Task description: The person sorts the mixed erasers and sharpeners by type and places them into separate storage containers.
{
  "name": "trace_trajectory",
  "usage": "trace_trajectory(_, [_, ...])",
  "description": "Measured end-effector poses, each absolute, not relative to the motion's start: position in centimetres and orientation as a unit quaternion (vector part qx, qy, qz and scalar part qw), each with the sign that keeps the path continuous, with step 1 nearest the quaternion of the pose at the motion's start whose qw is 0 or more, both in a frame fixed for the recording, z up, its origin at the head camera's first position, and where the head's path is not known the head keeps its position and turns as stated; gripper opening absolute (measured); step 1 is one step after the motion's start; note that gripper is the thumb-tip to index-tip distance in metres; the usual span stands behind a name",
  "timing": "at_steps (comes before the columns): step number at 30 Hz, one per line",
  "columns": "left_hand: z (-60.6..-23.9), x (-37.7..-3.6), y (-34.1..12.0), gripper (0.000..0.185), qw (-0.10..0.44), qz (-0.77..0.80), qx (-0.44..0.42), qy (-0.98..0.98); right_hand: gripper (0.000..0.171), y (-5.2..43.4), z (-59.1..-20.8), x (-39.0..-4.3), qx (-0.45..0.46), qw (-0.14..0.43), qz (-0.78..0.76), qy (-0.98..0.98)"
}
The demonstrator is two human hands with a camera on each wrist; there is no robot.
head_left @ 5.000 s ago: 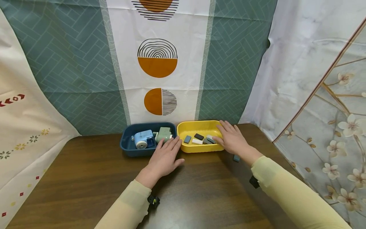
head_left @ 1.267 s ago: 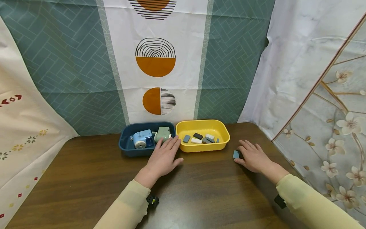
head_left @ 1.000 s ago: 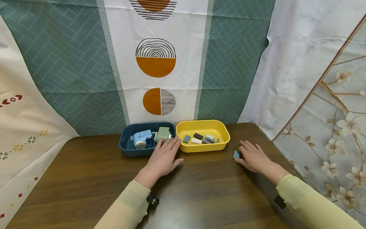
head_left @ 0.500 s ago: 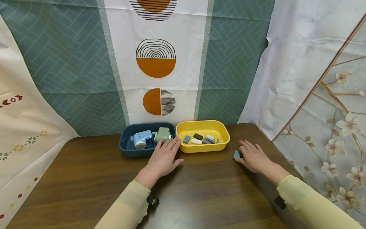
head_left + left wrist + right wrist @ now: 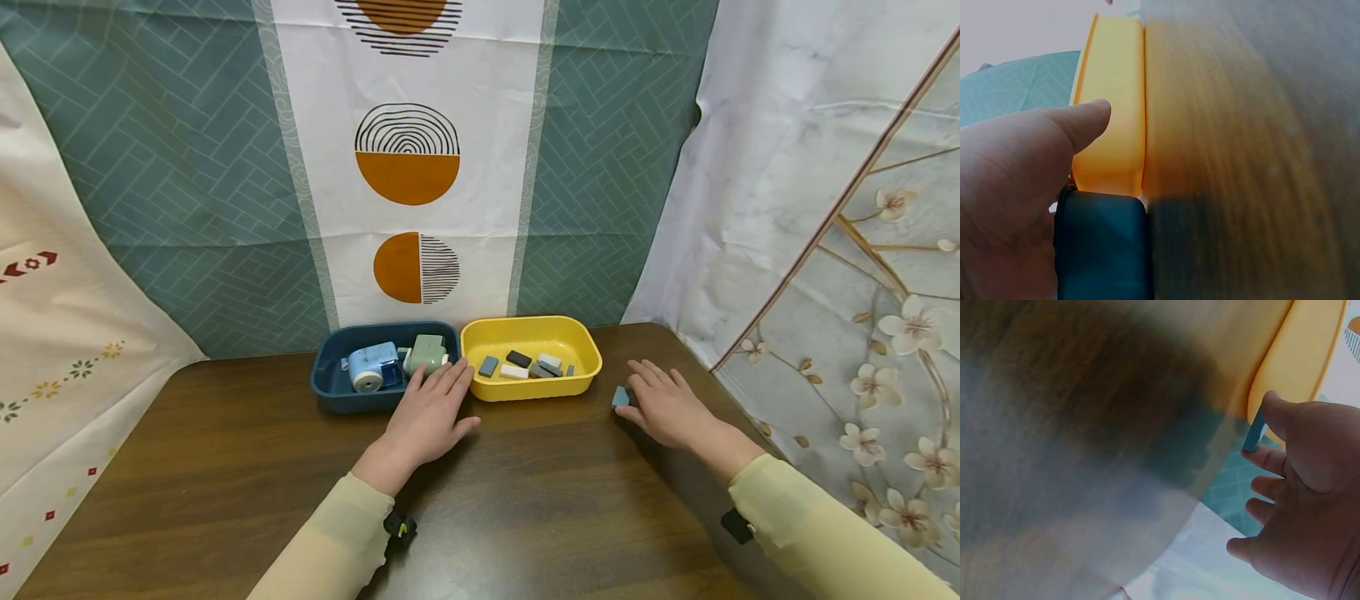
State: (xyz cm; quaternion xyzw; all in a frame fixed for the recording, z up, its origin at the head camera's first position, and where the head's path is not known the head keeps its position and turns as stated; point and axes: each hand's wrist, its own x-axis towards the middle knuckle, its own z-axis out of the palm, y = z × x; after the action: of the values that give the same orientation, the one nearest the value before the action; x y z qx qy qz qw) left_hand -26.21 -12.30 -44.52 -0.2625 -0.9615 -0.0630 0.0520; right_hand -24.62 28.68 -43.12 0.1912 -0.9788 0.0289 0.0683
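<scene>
- Blue eraser (image 5: 619, 397) lying on surface (image 5: 525, 500), just right of yellow tray (image 5: 592, 367), not yet joining erasers inside
- Right hand (image 5: 663, 408) touching it, thumb and finger pinching
- Left hand (image 5: 427, 412) resting flat, fingers relaxed, against blue tray (image 5: 326, 387)

Two trays (image 5: 525, 392) side by side on table (image 5: 525, 500)

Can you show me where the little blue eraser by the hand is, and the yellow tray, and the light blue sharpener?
little blue eraser (image 5: 620, 397), head view, its top face.
yellow tray (image 5: 531, 323), head view, far rim.
light blue sharpener (image 5: 375, 365), head view, its body.
</scene>
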Motion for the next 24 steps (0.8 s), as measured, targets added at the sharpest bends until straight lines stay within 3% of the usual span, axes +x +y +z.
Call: trace_trajectory(24, [-44.6,-26.2,-12.3,0.084,0.050,-0.072,-0.264,-0.961,0.037,28.0,-40.3,-24.6,0.192,0.099,0.039,-0.976])
